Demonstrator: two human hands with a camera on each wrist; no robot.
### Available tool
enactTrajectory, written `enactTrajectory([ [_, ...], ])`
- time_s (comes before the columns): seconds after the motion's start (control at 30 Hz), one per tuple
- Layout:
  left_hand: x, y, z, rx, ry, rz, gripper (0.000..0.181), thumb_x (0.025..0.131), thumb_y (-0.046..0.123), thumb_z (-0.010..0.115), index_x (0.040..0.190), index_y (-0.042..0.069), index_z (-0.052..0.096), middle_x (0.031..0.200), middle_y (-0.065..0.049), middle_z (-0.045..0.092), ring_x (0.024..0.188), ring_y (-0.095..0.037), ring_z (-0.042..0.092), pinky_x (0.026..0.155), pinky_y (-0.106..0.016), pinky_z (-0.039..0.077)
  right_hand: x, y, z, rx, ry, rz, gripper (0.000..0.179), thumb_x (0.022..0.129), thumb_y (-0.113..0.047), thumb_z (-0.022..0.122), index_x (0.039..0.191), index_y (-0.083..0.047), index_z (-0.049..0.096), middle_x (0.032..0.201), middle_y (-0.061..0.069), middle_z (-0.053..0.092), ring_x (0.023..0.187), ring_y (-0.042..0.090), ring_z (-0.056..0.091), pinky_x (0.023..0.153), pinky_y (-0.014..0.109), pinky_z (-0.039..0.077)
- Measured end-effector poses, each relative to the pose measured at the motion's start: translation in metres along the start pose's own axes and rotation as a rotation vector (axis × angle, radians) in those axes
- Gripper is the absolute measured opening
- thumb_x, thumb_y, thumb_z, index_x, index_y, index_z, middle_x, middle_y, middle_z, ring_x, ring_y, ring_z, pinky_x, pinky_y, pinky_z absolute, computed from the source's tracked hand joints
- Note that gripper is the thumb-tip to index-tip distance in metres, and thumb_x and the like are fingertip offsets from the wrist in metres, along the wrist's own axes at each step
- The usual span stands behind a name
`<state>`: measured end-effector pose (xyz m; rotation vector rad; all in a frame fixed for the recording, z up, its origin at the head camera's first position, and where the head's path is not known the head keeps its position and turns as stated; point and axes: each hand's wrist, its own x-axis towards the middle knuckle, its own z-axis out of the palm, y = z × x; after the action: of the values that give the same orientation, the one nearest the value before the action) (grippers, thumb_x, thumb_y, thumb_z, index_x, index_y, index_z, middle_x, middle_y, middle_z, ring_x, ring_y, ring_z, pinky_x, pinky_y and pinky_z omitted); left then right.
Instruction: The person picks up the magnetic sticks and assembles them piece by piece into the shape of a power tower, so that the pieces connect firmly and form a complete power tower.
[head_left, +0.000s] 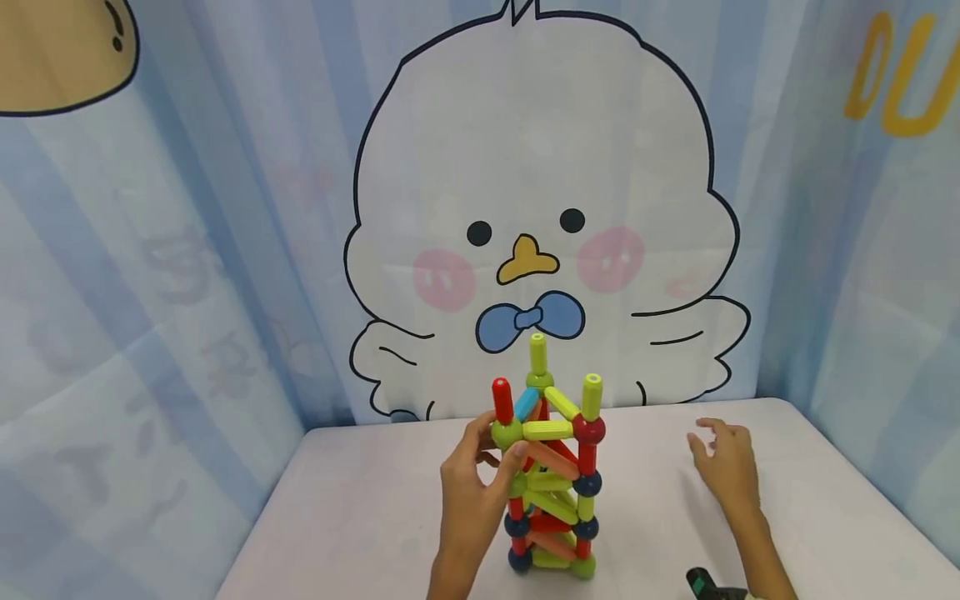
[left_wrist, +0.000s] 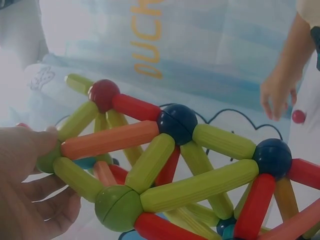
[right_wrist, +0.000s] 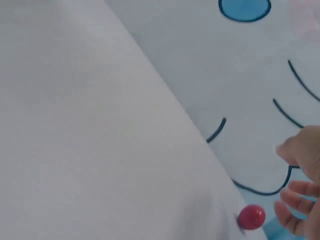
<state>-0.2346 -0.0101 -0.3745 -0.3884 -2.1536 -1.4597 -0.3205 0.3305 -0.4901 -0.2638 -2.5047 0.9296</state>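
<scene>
A tower of magnetic rods and balls (head_left: 549, 482) stands upright on the table, in yellow-green, red, orange and blue rods with green, red and navy balls. Three short rods point up from its top. My left hand (head_left: 474, 492) holds it at the upper left corner, thumb and fingers about a green ball (left_wrist: 49, 159). Off to the right, my right hand (head_left: 727, 462) hovers above the table with loosely bent fingers and nothing in them. Close by its fingertips in the right wrist view lies a loose red ball (right_wrist: 251, 217).
The white table (head_left: 360, 500) ends at a hanging curtain (head_left: 532, 150) printed with a large duck. Side curtains flank it left and right. A dark device (head_left: 701, 582) shows at the bottom edge beside the right forearm.
</scene>
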Motion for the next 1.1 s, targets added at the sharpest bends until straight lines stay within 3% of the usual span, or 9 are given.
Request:
enactTrajectory([
  [0.07, 0.000, 0.001, 0.000, 0.000, 0.000, -0.007, 0.050, 0.091, 0.041, 0.066, 0.128, 0.009, 0.057, 0.108, 0.000, 0.070, 0.091, -0.010, 0.063, 0.077, -0.026, 0.056, 0.014, 0.016, 0.002, -0.073, 0.030, 0.067, 0.040, 0.094, -0.014, 0.058, 0.129, 0.005, 0.051, 0.131, 0.039, 0.037, 0.113, 0.056, 0.043, 0.083, 0.065, 0.046],
  [0.17, -0.001, 0.001, -0.001, -0.002, -0.005, -0.013, 0.050, 0.090, 0.040, 0.067, 0.128, 0.009, 0.057, 0.107, 0.001, 0.070, 0.090, -0.009, 0.063, 0.078, -0.026, 0.056, 0.026, 0.038, 0.001, -0.179, -0.039, 0.120, 0.046, 0.093, -0.012, 0.057, 0.132, 0.007, 0.046, 0.135, 0.041, 0.032, 0.116, 0.061, 0.036, 0.084, 0.070, 0.044],
  [0.3, -0.001, 0.001, -0.001, -0.004, -0.010, -0.011, 0.051, 0.090, 0.040, 0.068, 0.129, 0.009, 0.057, 0.107, 0.001, 0.070, 0.090, -0.009, 0.063, 0.078, -0.027, 0.056, 0.031, 0.055, 0.001, -0.258, -0.146, 0.115, 0.048, 0.090, -0.009, 0.061, 0.131, 0.011, 0.044, 0.123, 0.042, 0.044, 0.106, 0.059, 0.046, 0.082, 0.069, 0.047],
  [0.5, -0.001, 0.000, -0.002, -0.007, 0.012, 0.016, 0.049, 0.089, 0.040, 0.068, 0.127, 0.010, 0.058, 0.107, 0.002, 0.070, 0.088, -0.008, 0.063, 0.076, -0.025, 0.056, 0.029, 0.050, 0.007, -0.211, -0.140, 0.051, 0.041, 0.090, -0.009, 0.063, 0.124, 0.009, 0.050, 0.110, 0.040, 0.053, 0.100, 0.053, 0.053, 0.086, 0.065, 0.049],
  [0.7, -0.003, 0.000, -0.003, -0.007, 0.011, 0.034, 0.048, 0.089, 0.039, 0.068, 0.126, 0.011, 0.058, 0.106, 0.002, 0.071, 0.088, -0.009, 0.064, 0.074, -0.024, 0.056, 0.027, 0.016, 0.009, 0.034, -0.085, 0.008, 0.036, 0.093, -0.008, 0.058, 0.124, 0.010, 0.054, 0.116, 0.039, 0.047, 0.108, 0.050, 0.043, 0.089, 0.060, 0.050],
  [0.87, -0.004, 0.000, -0.003, -0.006, 0.011, 0.034, 0.048, 0.089, 0.041, 0.067, 0.126, 0.012, 0.058, 0.107, 0.002, 0.071, 0.088, -0.009, 0.064, 0.074, -0.023, 0.056, 0.033, -0.032, -0.006, 0.206, -0.076, -0.139, 0.039, 0.097, -0.017, 0.058, 0.128, 0.006, 0.054, 0.117, 0.032, 0.057, 0.101, 0.041, 0.058, 0.071, 0.029, 0.051],
  [0.93, -0.004, -0.001, -0.003, -0.006, 0.015, 0.038, 0.048, 0.089, 0.041, 0.068, 0.127, 0.013, 0.059, 0.107, 0.002, 0.070, 0.089, -0.009, 0.064, 0.074, -0.023, 0.056, 0.035, -0.054, -0.014, 0.277, -0.095, -0.176, 0.044, 0.098, -0.023, 0.059, 0.132, 0.003, 0.050, 0.119, 0.027, 0.060, 0.098, 0.026, 0.063, 0.070, 0.016, 0.048],
  [0.97, -0.004, -0.001, -0.003, -0.005, 0.017, 0.038, 0.049, 0.088, 0.041, 0.068, 0.127, 0.013, 0.059, 0.107, 0.002, 0.070, 0.089, -0.009, 0.064, 0.074, -0.022, 0.056, 0.035, -0.065, -0.019, 0.322, -0.110, -0.190, 0.047, 0.098, -0.026, 0.059, 0.134, 0.002, 0.048, 0.121, 0.026, 0.061, 0.102, 0.025, 0.064, 0.071, 0.011, 0.048],
  [1.1, -0.003, -0.001, -0.003, 0.001, 0.031, 0.049, 0.049, 0.087, 0.040, 0.069, 0.127, 0.012, 0.060, 0.109, 0.002, 0.070, 0.089, -0.009, 0.064, 0.074, -0.022, 0.056, 0.034, -0.110, -0.037, 0.515, -0.169, -0.267, 0.050, 0.097, -0.029, 0.061, 0.136, -0.001, 0.047, 0.126, 0.021, 0.060, 0.103, -0.001, 0.061, 0.080, 0.008, 0.049],
])
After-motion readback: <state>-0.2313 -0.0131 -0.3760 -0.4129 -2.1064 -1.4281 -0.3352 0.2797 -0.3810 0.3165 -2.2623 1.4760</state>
